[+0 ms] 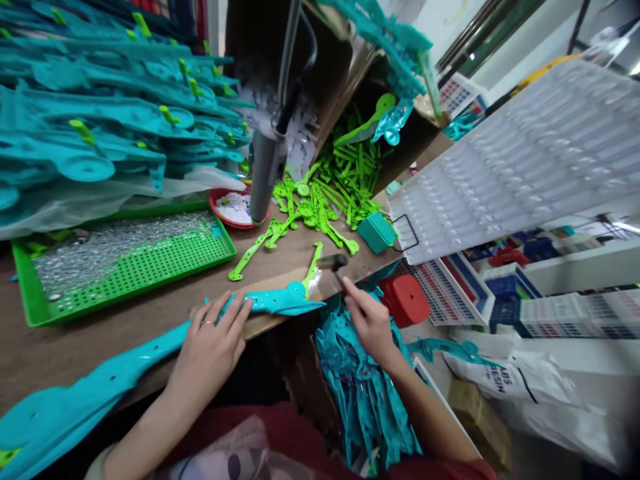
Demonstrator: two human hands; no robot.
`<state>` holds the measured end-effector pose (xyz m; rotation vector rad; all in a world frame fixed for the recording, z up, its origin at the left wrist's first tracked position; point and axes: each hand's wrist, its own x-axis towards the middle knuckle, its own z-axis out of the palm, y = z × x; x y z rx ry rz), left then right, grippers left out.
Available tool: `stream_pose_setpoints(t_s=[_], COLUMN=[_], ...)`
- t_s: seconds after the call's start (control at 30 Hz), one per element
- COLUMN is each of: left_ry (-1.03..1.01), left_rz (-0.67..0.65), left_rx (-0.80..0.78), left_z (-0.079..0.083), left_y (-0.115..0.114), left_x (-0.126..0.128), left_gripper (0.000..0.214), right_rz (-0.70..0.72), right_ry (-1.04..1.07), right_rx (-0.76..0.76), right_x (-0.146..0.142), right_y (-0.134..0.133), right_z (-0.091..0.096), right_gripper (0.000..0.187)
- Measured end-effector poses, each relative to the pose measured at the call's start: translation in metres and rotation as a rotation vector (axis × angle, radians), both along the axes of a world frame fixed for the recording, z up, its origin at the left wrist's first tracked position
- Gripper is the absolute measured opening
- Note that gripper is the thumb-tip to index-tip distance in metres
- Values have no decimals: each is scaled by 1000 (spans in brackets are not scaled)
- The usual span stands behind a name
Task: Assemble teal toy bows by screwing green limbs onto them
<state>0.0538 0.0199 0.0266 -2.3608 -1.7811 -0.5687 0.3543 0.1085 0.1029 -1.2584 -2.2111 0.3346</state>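
Observation:
My left hand [213, 340], a ring on one finger, is laid over a long turquoise plastic part [150, 357] and grips it along the table's front edge. A lime-green plastic piece [313, 267] sticks out from the part's right end. My right hand [369, 317] is closed around the handle of a small hammer [336, 262]. Its dark head is blurred and is near the green piece; I cannot tell whether they touch. Loose lime-green pieces [315, 210] lie on the table beyond both hands.
A green perforated tray [180, 263] of small metal bits stands left, with stacked turquoise parts [100, 113] behind. A red basket [235, 225] sits by a grey upright tool [267, 173]. Turquoise parts [357, 387] fill a box below right, near a red stool [410, 300].

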Motion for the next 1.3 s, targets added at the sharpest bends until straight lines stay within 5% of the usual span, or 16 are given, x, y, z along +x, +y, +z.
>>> stream_pose_setpoints(t_s=[0.1,0.23,0.3,0.4,0.53,0.73,0.93,1.03,1.3], left_ry=[6,-8,-10,-3,8,-73,-125,-85,-80], left_rz=[-7,-33,-39,-30,-8,52,74,53,43], left_rx=[25,76,94,109,112,89,145,171,193], left_z=[-2,-7,-8,-9,-7,-5,-6,-4,-4], left_y=[1,3,4,4,2,0,1,2,-4], left_x=[-2,-4,-5,-4,-2,2,2,1,-6], left_gripper=[50,49,49,50,49,49,49,50,49], right_rz=[-127,-15,-72,-102,39,572,567,602,530], right_ry=[49,-139,-171,-289,-424,-722,-601,-590,-412], right_rx=[74,-23,12,53,62,277,248,212,137], right_x=[9,15,17,19,10,-71,-214,-262,-258], right_y=[29,73,89,101,117,168,211,227,239], right_z=[-9,-35,-43,-45,-35,-9,-9,-20,-27], right_gripper=[46,43,45,48,45,47,23,12,12])
